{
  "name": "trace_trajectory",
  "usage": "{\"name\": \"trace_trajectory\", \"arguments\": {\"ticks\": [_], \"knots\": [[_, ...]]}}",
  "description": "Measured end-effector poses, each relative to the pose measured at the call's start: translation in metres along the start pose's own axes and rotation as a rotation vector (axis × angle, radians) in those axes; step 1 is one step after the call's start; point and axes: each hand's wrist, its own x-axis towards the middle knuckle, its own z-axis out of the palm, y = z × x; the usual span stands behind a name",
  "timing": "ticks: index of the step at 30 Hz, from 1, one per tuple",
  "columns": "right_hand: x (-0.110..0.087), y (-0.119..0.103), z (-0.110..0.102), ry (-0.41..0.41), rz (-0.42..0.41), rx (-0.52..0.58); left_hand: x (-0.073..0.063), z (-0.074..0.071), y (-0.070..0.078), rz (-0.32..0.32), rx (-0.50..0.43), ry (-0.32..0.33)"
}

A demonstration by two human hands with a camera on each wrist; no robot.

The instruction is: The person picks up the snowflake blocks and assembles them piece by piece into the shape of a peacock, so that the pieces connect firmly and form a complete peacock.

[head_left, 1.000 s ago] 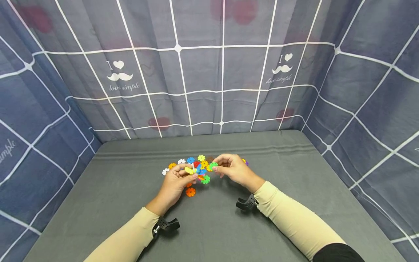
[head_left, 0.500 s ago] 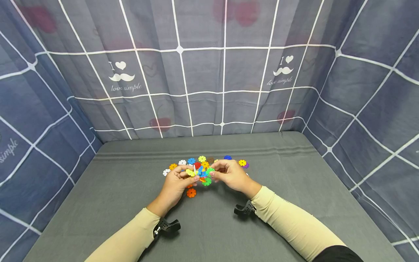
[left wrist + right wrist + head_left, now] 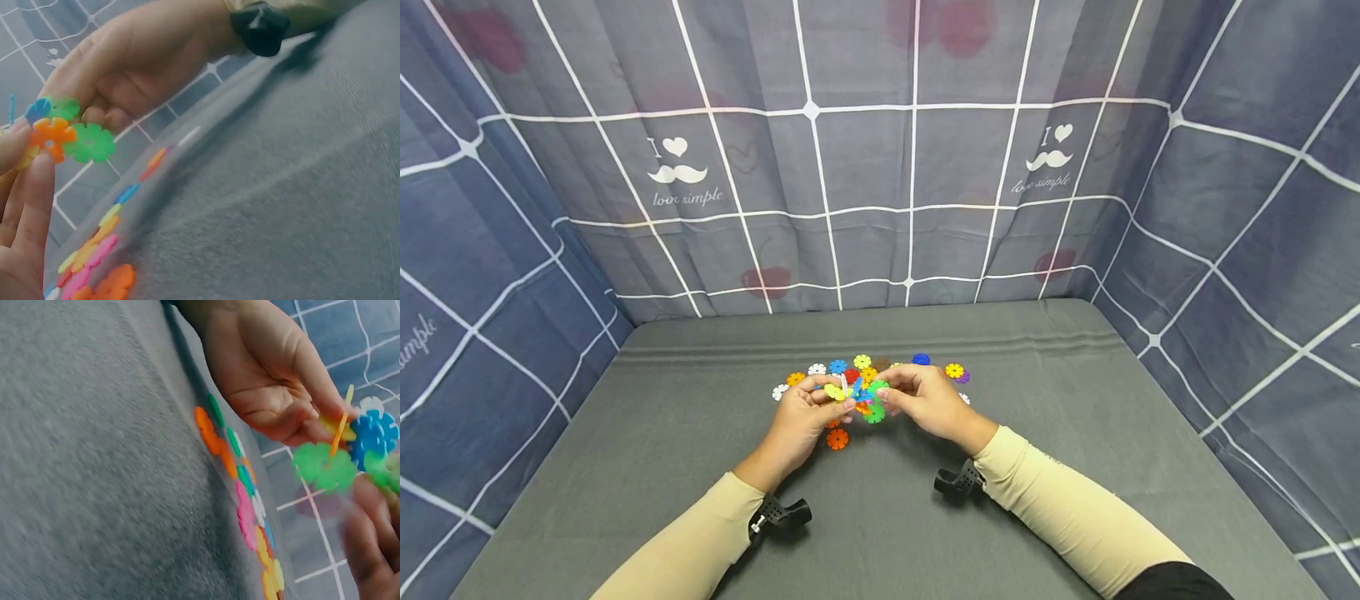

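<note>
My left hand (image 3: 799, 423) pinches a small cluster of slotted flower-shaped plastic discs joined together, raised over the table. Blue discs (image 3: 373, 434), an orange disc (image 3: 51, 139) and a lower green disc (image 3: 90, 142) belong to this cluster, along with yellow and white ones. Facing it, my right hand (image 3: 934, 404) pinches another green disc (image 3: 382, 472) between thumb and fingers. That disc is up against the blue part of the cluster; whether its slot is engaged cannot be seen. Fingers partly hide both pieces.
Loose discs lie flat on the grey cloth-covered table (image 3: 880, 533) behind and beneath my hands, including an orange disc (image 3: 837, 439), a dark blue disc (image 3: 921, 359) and a yellow disc (image 3: 954, 371). A checked curtain (image 3: 865, 167) surrounds the table's back and sides.
My right hand has moved left and slightly down, bringing its green disc against the cluster, then stayed there. Loose discs at the right have come into sight. My left hand has hardly moved.
</note>
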Motion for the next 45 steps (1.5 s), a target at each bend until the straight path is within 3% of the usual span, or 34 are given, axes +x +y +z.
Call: {"name": "trace_trajectory", "arguments": {"ticks": [2,4,6,10,12,14,19,23,29,32,35,39,42,45], "knots": [[0.003,0.002,-0.003,0.011,-0.015,-0.075,0.001,-0.003,0.002,0.005,-0.021,0.029],[0.005,0.008,-0.005,-0.008,-0.052,-0.223,0.003,-0.007,0.004,0.016,-0.049,0.083],[0.005,0.013,-0.004,-0.089,-0.101,-0.389,0.004,-0.012,0.005,0.026,-0.079,0.145],[0.002,0.017,0.005,-0.363,-0.272,-0.766,0.006,-0.016,0.007,0.038,-0.107,0.216],[0.0,0.016,0.009,-0.447,-0.338,-0.87,0.007,-0.015,0.008,0.04,-0.11,0.212],[0.0,0.015,0.011,-0.449,-0.373,-0.893,0.008,-0.014,0.008,0.047,-0.109,0.202],[0.001,0.02,0.011,-0.324,-0.355,-0.696,0.007,-0.013,0.005,0.047,-0.084,0.194],[-0.002,0.026,0.008,-0.279,-0.26,-0.631,0.004,-0.012,0.0,0.026,-0.068,0.182],[-0.007,0.018,-0.001,-0.346,-0.099,-0.646,0.003,-0.01,-0.001,0.029,-0.032,0.138],[-0.005,0.011,-0.005,-0.394,-0.04,-0.591,0.003,-0.009,0.0,0.021,0.0,0.113],[-0.002,0.008,-0.014,-0.364,0.053,-0.454,0.003,-0.008,0.0,0.006,0.03,0.087],[0.003,0.004,-0.028,-0.203,0.172,-0.109,0.003,-0.008,-0.001,-0.006,0.056,0.051],[0.006,-0.002,-0.033,-0.095,0.176,0.113,0.002,-0.009,-0.002,-0.01,0.078,0.005],[0.008,-0.009,-0.033,-0.075,0.12,0.161,0.002,-0.008,-0.002,0.004,0.098,-0.07]]}}
